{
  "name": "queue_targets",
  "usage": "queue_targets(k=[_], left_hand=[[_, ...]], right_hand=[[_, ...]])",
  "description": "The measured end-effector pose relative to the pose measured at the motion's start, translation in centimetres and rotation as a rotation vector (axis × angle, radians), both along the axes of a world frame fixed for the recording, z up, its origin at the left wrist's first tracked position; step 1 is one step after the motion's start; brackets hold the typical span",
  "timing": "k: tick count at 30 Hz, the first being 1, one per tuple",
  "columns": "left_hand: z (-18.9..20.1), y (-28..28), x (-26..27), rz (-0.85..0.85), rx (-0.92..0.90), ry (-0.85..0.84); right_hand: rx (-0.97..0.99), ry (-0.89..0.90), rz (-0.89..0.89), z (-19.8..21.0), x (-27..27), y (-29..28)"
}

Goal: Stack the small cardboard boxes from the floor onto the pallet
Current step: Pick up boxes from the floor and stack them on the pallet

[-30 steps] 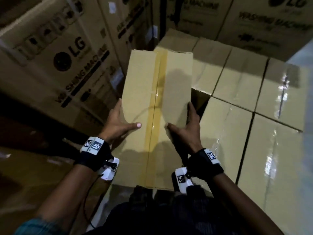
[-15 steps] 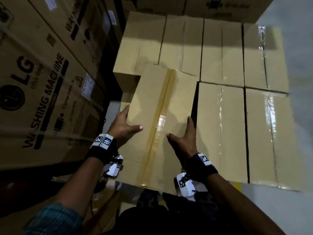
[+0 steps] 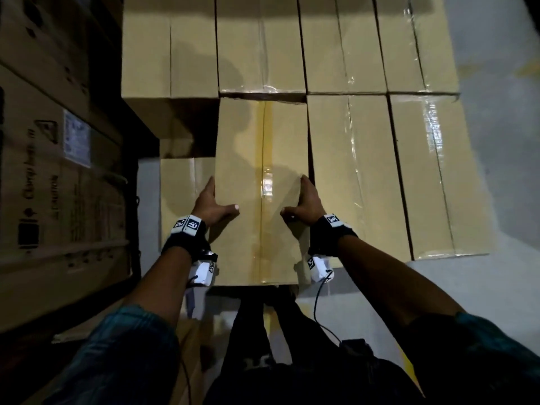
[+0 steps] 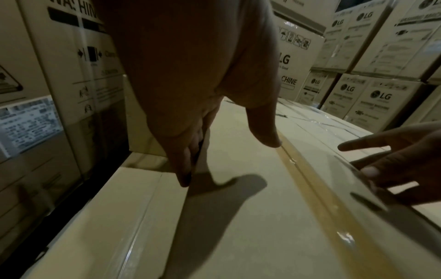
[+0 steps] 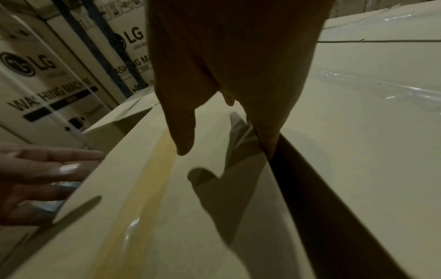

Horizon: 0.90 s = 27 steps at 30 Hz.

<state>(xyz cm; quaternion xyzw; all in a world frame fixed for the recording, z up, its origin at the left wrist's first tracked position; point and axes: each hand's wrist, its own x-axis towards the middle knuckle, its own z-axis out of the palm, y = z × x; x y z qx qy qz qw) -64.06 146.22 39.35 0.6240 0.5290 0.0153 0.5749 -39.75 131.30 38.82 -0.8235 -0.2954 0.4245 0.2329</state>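
Note:
I hold a small cardboard box (image 3: 260,171) with a yellowish tape strip down its top, set in the near row of the stack. My left hand (image 3: 214,206) presses its left side with straight fingers, thumb on top. My right hand (image 3: 305,206) does the same on its right side, fingers in the dark gap beside the neighbouring box (image 3: 356,176). The left wrist view shows the left hand (image 4: 190,75) along the box (image 4: 238,207) edge. The right wrist view shows the right hand (image 5: 226,56) on the box (image 5: 167,207). The pallet is hidden.
A far row of taped boxes (image 3: 260,45) abuts the held box. A lower box (image 3: 184,194) lies just to its left. Tall LG washing-machine cartons (image 3: 43,171) wall the left side. Grey floor (image 3: 502,141) lies to the right of the stack.
The box has gone from tilted in the air down into the near row, squared up with its neighbours. Both hands stayed on its sides.

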Motion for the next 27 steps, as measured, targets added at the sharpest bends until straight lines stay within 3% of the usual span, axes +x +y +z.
queue_targets(k=[1,9,14,23,27], left_hand=[[-0.4,-0.4,0.0,-0.017,-0.006,0.045],[0.1,-6.9,-2.9,-0.144,-0.005,0.215],[0.6,-10.8,-6.0,-0.337,-0.065,0.353],[1.5,-12.1,-5.0,-0.402,-0.049,0.485],[1.9,-12.5,-4.0,-0.423,-0.025,0.469]], right_hand=[[-0.008,-0.028,0.044,-1.0,0.3,-0.3],[-0.111,-0.248,0.386,4.2,-4.1,-7.1],[-0.388,-0.311,0.612,3.7,-6.5,-11.9],[-0.39,-0.43,0.625,1.6,-5.9,-13.6],[-0.365,-0.47,0.618,1.8,-5.1,-13.5]])
